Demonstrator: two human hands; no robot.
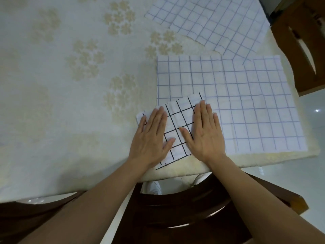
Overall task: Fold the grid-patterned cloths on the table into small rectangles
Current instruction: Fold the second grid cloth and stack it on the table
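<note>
Fingers (159, 118) on both yr hands lie straight & flat, close side by side, thumbs poking out a bit. They hold nothing, they just press down.

Under them is the small black-grid cloth (179, 127). It's folded up into a little rectangle, a bit crooked, right by the near edge of the table (70, 76). Yr left hand (151, 136) covers its left part, yr right hand (206, 132) covers its right part, w/ a strip of black squares showing between them. I think you press like this to squash the fold flat so it won't pop open.

The small cloth's far right corner lies on top of the big blue-grid cloth (255, 106). That one is spread out just beside yr right hand & looks like it's waiting its turn. Another blue-grid cloth (211, 20) sits farther back, its near corner over the big one.

A dark wood chair (175, 212) is tucked in below yr arms. Another chair (302, 46) stands at the far right.
</note>
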